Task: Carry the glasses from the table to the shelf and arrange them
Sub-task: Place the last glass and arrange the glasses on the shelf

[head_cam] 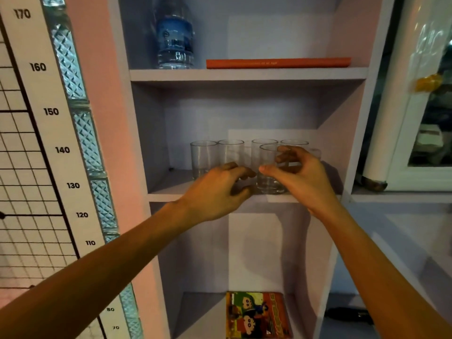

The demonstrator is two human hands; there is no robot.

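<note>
Several clear glasses stand upright on the middle shelf point(171, 189) of a pale open bookcase. A row runs along the back, starting with the leftmost glass point(203, 157). One glass point(269, 182) stands closer to the front edge. My right hand point(298, 177) curls around this front glass, thumb on its left side and fingers over its right rim. My left hand point(217, 189) hovers just left of it, fingers bent and apart, holding nothing; whether it touches a glass is unclear.
A water bottle point(175, 37) and a flat orange book point(278, 62) lie on the shelf above. A cartoon-covered book point(256, 314) lies on the shelf below. A height chart point(49, 111) hangs on the wall to the left. A white glass-fronted door point(415, 118) is on the right.
</note>
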